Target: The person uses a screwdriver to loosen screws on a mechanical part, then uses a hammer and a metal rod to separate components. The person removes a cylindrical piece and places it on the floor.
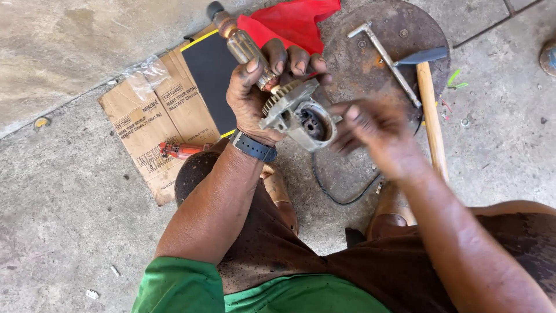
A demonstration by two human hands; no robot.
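Your left hand [255, 95] is clamped around a grey metal gear housing [301, 119] with a toothed gear and armature shaft [240, 43], held above the rusty round plate [370, 64]. Your right hand [373, 130] sits just beside the housing, fingers loosely spread; blurred, grasp unclear. Hammer [431, 104] lies nearby.

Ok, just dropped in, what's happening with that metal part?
A person sits over a concrete floor. The left hand grips a grey gear housing with a toothed gear and a shaft sticking up. The right hand, blurred, is at the housing's open end. A hammer, flattened cardboard and a red cloth lie nearby.
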